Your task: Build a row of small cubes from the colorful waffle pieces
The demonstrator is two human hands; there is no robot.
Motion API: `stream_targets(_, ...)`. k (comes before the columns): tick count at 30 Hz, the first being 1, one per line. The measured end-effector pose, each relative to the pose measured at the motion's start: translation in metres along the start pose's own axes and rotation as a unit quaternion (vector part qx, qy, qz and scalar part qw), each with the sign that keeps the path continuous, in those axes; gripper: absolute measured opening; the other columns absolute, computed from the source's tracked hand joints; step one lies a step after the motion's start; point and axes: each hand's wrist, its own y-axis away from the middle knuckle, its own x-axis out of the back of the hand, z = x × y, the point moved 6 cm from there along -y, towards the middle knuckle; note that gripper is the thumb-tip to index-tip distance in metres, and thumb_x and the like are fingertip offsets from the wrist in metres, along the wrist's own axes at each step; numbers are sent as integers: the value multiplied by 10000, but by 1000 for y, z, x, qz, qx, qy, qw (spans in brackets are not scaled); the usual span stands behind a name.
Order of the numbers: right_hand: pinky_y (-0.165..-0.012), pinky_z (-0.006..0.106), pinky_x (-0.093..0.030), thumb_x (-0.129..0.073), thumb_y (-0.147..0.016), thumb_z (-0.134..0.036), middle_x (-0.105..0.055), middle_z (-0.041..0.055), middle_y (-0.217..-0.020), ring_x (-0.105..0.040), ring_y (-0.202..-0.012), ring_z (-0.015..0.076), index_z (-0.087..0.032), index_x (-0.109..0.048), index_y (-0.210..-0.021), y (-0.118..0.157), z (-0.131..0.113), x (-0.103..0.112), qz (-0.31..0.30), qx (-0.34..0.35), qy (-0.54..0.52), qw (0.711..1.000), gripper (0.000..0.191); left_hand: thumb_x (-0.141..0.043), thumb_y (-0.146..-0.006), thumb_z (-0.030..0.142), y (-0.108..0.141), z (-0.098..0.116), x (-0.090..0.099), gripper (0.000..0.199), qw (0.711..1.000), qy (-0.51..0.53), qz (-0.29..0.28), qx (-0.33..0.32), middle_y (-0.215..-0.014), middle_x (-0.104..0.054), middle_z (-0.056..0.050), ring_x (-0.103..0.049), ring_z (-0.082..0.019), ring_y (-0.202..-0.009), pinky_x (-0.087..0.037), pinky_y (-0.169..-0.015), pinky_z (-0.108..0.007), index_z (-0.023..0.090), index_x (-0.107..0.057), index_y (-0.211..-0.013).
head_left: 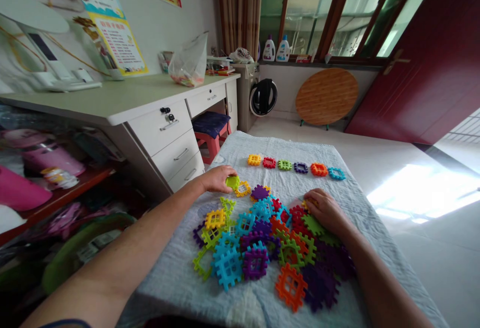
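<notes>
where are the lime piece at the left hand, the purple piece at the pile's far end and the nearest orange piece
Lime piece point(233, 182): head view, on its visible face.
Purple piece point(260, 192): head view, on its flat face.
Nearest orange piece point(291, 286): head view, on its central crossbars.

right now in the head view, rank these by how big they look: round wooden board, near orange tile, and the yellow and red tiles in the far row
1. Round wooden board
2. Near orange tile, partly because it sits closer
3. Far-row yellow tile and red tile: too alike to rank
</notes>
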Motion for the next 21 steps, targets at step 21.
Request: stream_targets(21, -856, 371, -437, -430, -876, -258, -583, 87, -965, -565, -913, 211, -187, -623, -925, 0, -1, 1, -6, -10, -21, 1000, 212, -664, -532, 216, -110, -64, 12, 549, 991, -64, -48, 105, -1120, -636, -55, -591, -226, -952, -451, -799, -239, 165, -641, -1078)
